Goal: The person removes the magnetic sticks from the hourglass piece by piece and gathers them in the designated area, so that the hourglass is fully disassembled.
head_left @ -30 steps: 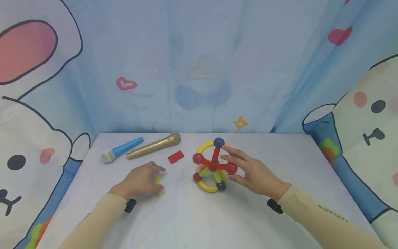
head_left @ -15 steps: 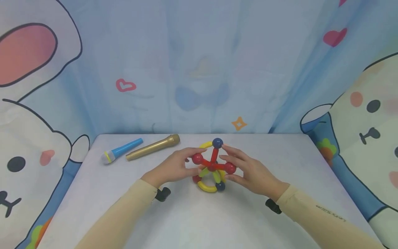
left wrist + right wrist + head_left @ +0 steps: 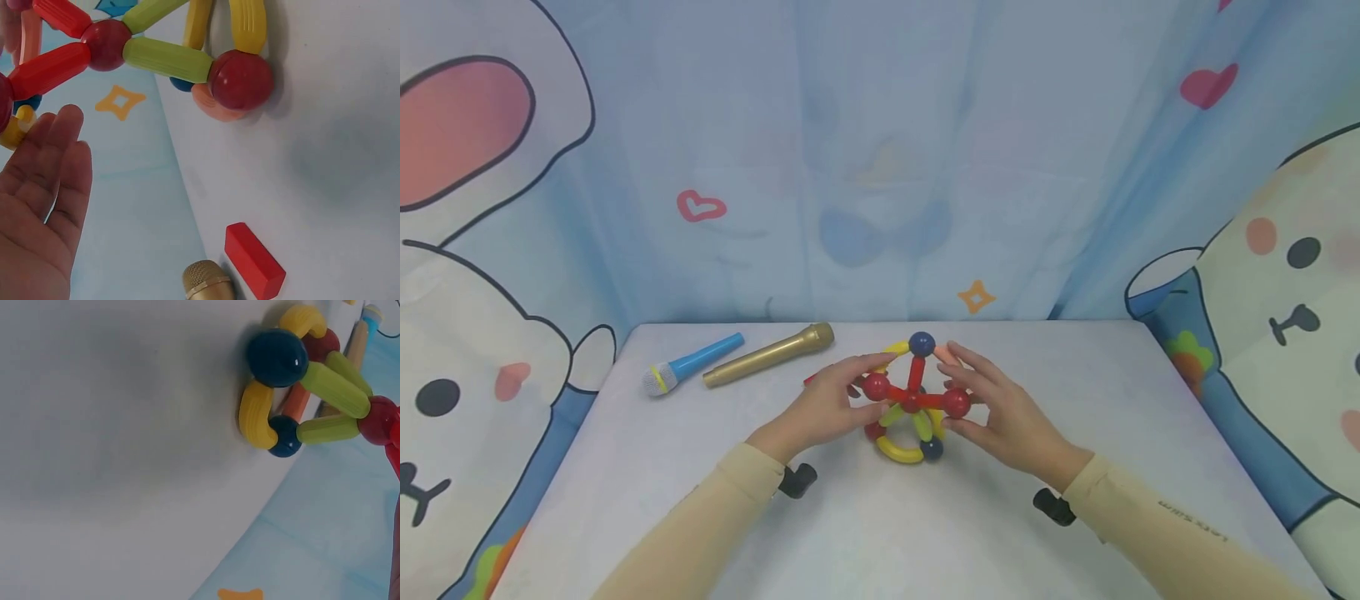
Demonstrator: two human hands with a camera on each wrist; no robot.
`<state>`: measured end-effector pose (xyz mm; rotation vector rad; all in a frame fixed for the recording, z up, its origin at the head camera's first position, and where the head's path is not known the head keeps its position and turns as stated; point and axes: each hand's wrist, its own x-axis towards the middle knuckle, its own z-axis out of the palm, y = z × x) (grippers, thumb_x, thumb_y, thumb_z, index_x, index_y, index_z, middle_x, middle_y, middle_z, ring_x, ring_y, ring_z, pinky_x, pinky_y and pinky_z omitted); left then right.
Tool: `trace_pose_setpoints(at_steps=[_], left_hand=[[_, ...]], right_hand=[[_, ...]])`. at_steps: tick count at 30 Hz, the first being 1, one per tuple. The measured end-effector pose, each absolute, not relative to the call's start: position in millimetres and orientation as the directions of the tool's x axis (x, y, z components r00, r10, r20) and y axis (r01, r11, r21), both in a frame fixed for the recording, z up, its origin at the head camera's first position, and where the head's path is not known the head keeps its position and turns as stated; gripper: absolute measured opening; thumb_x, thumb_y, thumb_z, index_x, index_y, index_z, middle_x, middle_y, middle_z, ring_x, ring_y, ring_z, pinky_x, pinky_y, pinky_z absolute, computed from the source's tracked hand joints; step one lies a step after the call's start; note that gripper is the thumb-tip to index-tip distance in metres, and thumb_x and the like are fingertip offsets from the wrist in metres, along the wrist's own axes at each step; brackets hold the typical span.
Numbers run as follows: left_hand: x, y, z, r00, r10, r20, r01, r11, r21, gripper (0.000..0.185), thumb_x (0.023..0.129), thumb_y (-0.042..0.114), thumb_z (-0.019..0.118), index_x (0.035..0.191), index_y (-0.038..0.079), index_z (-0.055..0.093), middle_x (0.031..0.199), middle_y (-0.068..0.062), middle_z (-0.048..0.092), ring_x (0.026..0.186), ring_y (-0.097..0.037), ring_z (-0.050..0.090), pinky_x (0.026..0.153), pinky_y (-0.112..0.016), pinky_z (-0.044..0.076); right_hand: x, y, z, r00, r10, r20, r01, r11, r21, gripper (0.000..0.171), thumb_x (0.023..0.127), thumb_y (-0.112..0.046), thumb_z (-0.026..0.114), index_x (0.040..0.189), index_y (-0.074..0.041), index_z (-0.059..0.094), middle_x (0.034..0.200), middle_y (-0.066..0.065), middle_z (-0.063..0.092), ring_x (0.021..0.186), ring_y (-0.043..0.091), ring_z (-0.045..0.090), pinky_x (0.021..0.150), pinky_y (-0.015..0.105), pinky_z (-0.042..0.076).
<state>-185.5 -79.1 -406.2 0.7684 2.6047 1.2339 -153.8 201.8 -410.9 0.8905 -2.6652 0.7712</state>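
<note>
The toy (image 3: 912, 400) stands on the table (image 3: 865, 525) between our hands: left hand (image 3: 820, 408) and right hand (image 3: 1000, 412), fingers relaxed, touch its red balls, equally near.
</note>
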Motion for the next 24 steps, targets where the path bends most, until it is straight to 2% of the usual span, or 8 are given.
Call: trace_pose_setpoints(at_steps=[4, 7, 13, 19, 24], left_hand=[[-189.1, -78.9, -406.9, -0.837, 0.541, 0.082, 0.380, 0.468, 0.797, 0.075, 0.086, 0.025, 0.079, 0.151, 0.034, 0.042, 0.156, 0.003, 0.037, 0.121, -0.018, 0.053, 0.091, -0.039, 0.052], [-192.8, -77.5, -407.8, -0.823, 0.559, 0.101, 0.397, 0.438, 0.807, 0.068, 0.086, 0.021, 0.079, 0.147, 0.029, 0.050, 0.160, 0.003, 0.028, 0.133, -0.020, 0.045, 0.093, -0.037, 0.051], [-193.2, -73.5, -407.5, -0.823, 0.556, 0.114, 0.422, 0.465, 0.778, 0.049, 0.085, 0.017, 0.079, 0.131, 0.024, 0.065, 0.157, 0.006, 0.034, 0.141, -0.021, 0.035, 0.095, -0.046, 0.050], [-190.5, -73.4, -407.7, -0.842, 0.529, 0.109, 0.411, 0.496, 0.765, 0.051, 0.083, 0.010, 0.081, 0.130, 0.026, 0.066, 0.154, 0.006, 0.039, 0.137, -0.020, 0.040, 0.096, -0.048, 0.049], [-190.9, -73.8, -408.6, -0.848, 0.519, 0.105, 0.417, 0.532, 0.737, 0.056, 0.083, 0.010, 0.082, 0.133, 0.029, 0.063, 0.154, 0.007, 0.038, 0.137, -0.019, 0.041, 0.097, -0.045, 0.049]], right_hand=[[-151.8, 199.7, -412.6, -0.816, -0.450, 0.363, -0.578, 0.660, -0.481, 0.084, 0.074, -0.009, 0.090, 0.147, -0.016, 0.049, 0.161, 0.004, 0.028, 0.112, 0.019, 0.064, 0.085, 0.037, 0.055], [-150.1, 197.6, -412.5, -0.828, -0.433, 0.355, -0.560, 0.640, -0.525, 0.080, 0.074, -0.007, 0.089, 0.144, -0.015, 0.052, 0.161, 0.003, 0.028, 0.110, 0.019, 0.065, 0.084, 0.036, 0.056], [-148.7, 196.2, -411.6, -0.842, -0.418, 0.343, -0.540, 0.643, -0.544, 0.071, 0.075, -0.006, 0.088, 0.138, -0.016, 0.056, 0.161, 0.003, 0.028, 0.111, 0.018, 0.065, 0.084, 0.035, 0.056], [-150.4, 196.6, -412.6, -0.841, -0.411, 0.352, -0.541, 0.661, -0.520, 0.073, 0.073, -0.004, 0.089, 0.138, -0.016, 0.056, 0.160, 0.004, 0.030, 0.110, 0.018, 0.065, 0.083, 0.035, 0.056], [-151.8, 194.9, -414.8, -0.851, -0.398, 0.343, -0.526, 0.645, -0.554, 0.074, 0.073, 0.000, 0.087, 0.139, -0.014, 0.055, 0.160, 0.005, 0.031, 0.111, 0.020, 0.066, 0.083, 0.036, 0.055]])
